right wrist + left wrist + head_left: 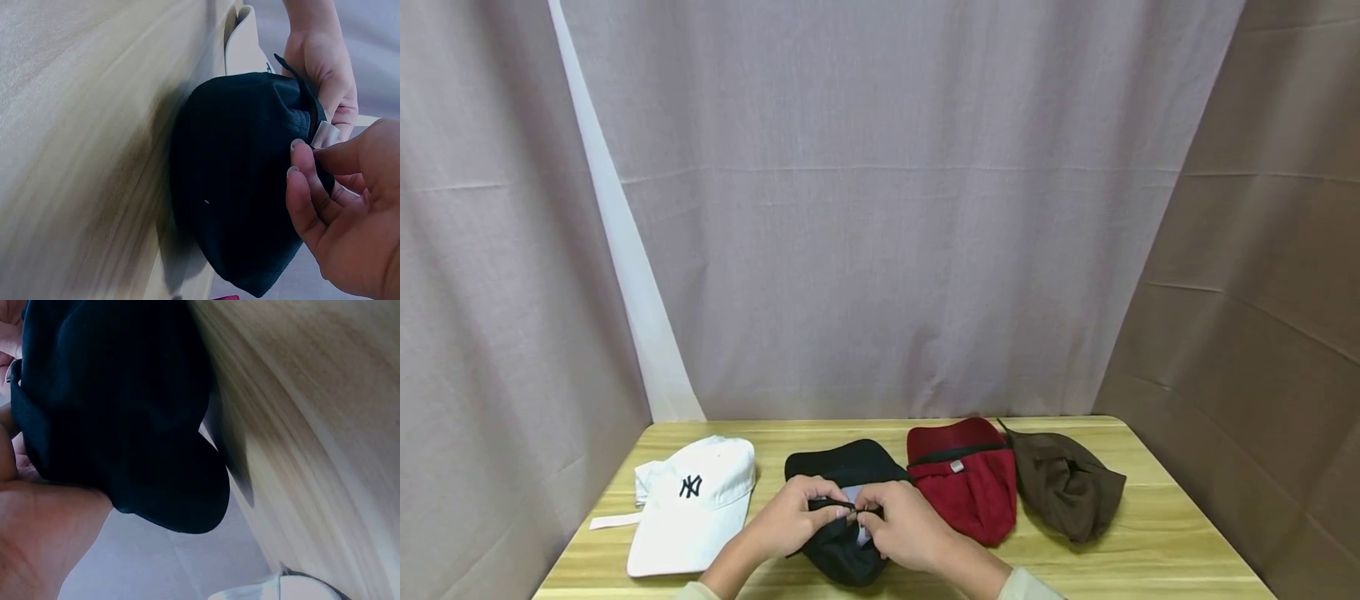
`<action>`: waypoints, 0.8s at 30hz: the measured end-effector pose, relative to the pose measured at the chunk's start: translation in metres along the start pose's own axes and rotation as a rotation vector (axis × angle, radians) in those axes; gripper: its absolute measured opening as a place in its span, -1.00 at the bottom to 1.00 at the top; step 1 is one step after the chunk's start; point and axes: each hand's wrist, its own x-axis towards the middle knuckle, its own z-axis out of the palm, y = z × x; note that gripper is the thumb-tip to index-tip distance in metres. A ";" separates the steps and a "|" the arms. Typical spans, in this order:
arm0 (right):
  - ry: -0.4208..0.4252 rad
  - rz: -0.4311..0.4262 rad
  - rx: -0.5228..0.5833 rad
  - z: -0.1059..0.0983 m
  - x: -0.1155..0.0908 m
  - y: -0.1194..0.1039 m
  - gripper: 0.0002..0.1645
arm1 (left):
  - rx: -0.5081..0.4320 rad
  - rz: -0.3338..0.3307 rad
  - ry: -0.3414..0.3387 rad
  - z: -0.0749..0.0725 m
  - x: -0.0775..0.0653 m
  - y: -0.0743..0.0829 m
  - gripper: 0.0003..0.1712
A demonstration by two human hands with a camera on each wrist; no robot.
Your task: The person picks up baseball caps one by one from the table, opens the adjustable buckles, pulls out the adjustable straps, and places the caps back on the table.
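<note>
A black cap (844, 569) sits at the front middle of the table, its back strap turned up toward me. My left hand (792, 518) pinches one side of the strap between thumb and fingers. From the other side, my right hand (910, 527) pinches the strap by a small metal buckle (325, 134). In the right wrist view the fingertips touch the cap's edge right beside that buckle. The left wrist view shows the dark crown (119, 406) and the brim (194, 494); the left fingertips are partly hidden behind the fabric.
A white cap (700, 508) with a dark letter logo lies to the left, its loose strap (613, 521) sticking out. Right of the black cap are a red cap (977, 500) and a crumpled brown cap (1067, 492). Grey curtains (880, 250) hang behind the wooden table (1165, 542).
</note>
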 end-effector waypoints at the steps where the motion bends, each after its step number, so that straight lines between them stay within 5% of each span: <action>1: 0.007 -0.007 -0.018 0.000 0.000 0.001 -0.80 | 0.000 -0.001 0.001 0.000 0.000 0.000 -0.88; 24: 0.057 -0.054 -0.194 -0.002 -0.003 0.004 -0.67 | -0.011 -0.020 -0.018 0.000 -0.003 0.001 -0.85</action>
